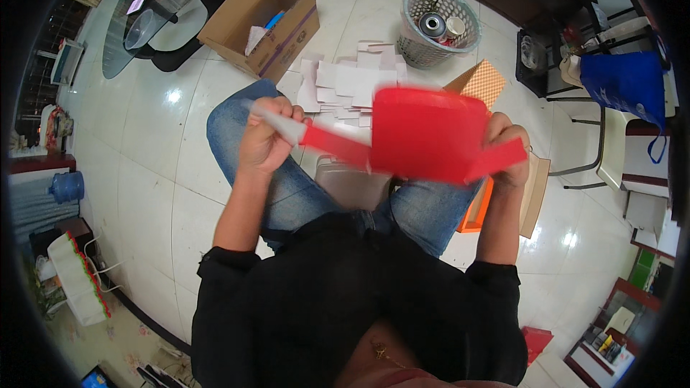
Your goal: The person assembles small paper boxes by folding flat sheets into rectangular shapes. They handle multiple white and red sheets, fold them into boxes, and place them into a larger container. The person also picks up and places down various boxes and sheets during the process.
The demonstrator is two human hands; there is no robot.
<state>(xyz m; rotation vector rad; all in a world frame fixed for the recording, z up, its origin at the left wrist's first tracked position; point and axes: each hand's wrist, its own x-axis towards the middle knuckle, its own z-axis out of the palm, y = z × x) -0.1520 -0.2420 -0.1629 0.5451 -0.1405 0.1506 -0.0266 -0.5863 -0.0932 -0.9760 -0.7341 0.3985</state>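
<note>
Held up over my lap is a red folding carton (pixel 429 131), blurred by motion, with a flap sticking out at either side. My left hand (pixel 267 136) pinches the end of its left flap, where a whitish strip (pixel 281 123) shows. On the other side my right hand (pixel 508 145) grips the carton's right edge, partly hidden behind the red flap. Beneath and beyond it, several white paper pieces (pixel 352 79) lie spread on the floor. A grey stool seat (pixel 351 181) shows between my knees.
An open brown cardboard box (pixel 277 39) stands ahead on the left. Right of it is a grey plastic basket (pixel 425 52). An orange checked box (pixel 483 85) and an orange-edged carton (pixel 474 210) stand by my right knee. A chair with a blue bag (pixel 624 85) is far right.
</note>
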